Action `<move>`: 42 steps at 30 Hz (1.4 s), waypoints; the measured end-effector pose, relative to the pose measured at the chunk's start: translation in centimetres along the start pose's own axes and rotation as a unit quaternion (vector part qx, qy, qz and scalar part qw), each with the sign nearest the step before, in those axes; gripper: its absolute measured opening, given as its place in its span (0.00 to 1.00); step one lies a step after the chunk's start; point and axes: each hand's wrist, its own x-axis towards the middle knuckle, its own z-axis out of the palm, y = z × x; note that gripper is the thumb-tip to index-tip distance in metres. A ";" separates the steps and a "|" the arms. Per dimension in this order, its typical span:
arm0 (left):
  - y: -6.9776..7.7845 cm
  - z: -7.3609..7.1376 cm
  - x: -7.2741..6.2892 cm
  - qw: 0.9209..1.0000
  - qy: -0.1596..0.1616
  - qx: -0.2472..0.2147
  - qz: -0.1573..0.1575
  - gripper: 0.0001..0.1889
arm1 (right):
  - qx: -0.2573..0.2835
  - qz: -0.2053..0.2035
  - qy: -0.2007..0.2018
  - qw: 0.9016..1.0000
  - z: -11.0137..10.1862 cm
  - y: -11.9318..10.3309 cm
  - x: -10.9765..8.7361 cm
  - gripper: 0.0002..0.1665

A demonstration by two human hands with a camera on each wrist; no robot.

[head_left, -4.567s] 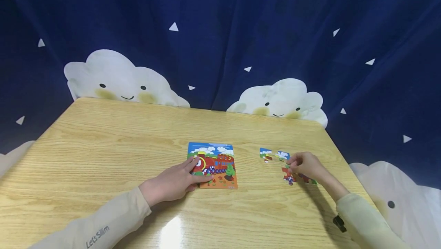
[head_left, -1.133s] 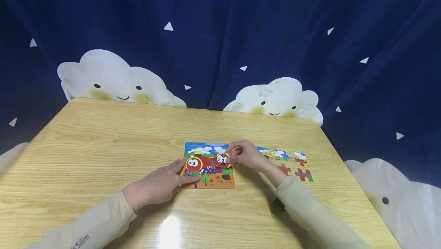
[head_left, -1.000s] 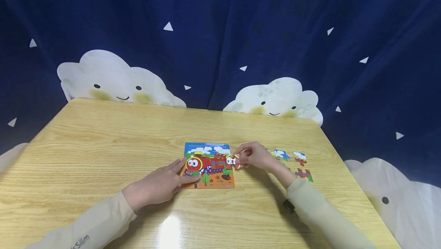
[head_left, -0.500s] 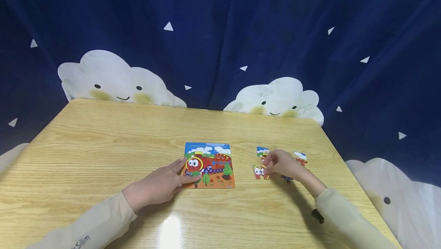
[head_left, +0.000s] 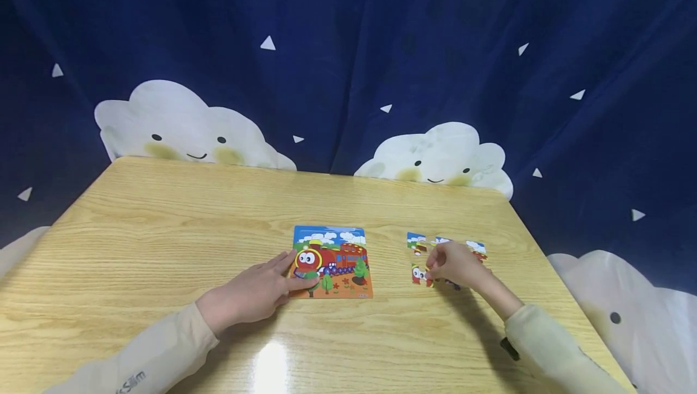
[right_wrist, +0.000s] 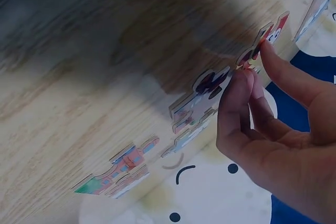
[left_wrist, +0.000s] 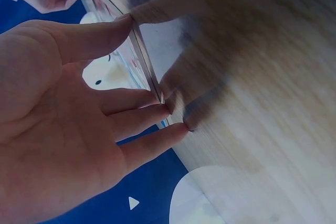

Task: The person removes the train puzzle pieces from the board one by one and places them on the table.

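A train picture board [head_left: 348, 261] lies flat on the wooden table. My left hand [head_left: 256, 291] rests at its left side, thumb and forefinger spread over its edge; in the left wrist view the straight fingers of that hand [left_wrist: 79, 98] reach along the edge. To the right of the board, my right hand [head_left: 457, 264] pinches a jigsaw piece [head_left: 418, 276] with white eyes on red, low at the table. In the right wrist view, thumb and fingers meet at the near end of this piece [right_wrist: 282, 24]. Part of it is hidden behind the fingertips.
Several loose jigsaw pieces lie around the right hand, among them a sky piece [head_left: 415, 238] and a cloud piece [head_left: 475, 246]; the hand covers others partly. A dark blue curtain [head_left: 327, 49] with clouds hangs beyond the table [head_left: 218, 200].
From over the board's right side, my right hand has carried the eyed piece rightward to the loose pieces, and over the last half second slightly farther right. The left hand stays at the board.
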 end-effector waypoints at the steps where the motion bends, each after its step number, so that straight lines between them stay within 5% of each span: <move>1: 0.0 0.0 0.0 1.000 0.000 -0.001 0.000 0.29 | -0.002 -0.001 0.001 1.000 0.0 0.0 0.0 0.13; 16: -0.2 -0.1 0.2 0.999 0.037 -0.010 0.027 0.24 | 0.017 -0.014 0.017 1.000 0.0 -0.4 0.3 0.09; 25: 0.3 -0.6 0.1 0.998 0.028 -0.044 0.018 0.23 | 0.141 -0.009 -0.018 0.990 1.5 -3.9 0.6 0.14; 32: 2.2 0.1 1.0 0.995 0.039 0.024 0.084 0.25 | 0.218 -0.021 -0.056 0.974 4.1 -6.9 1.3 0.16; 42: 3.9 0.8 1.8 0.996 -0.010 0.031 0.080 0.27 | 0.152 -0.031 -0.039 0.987 6.7 -9.2 1.7 0.18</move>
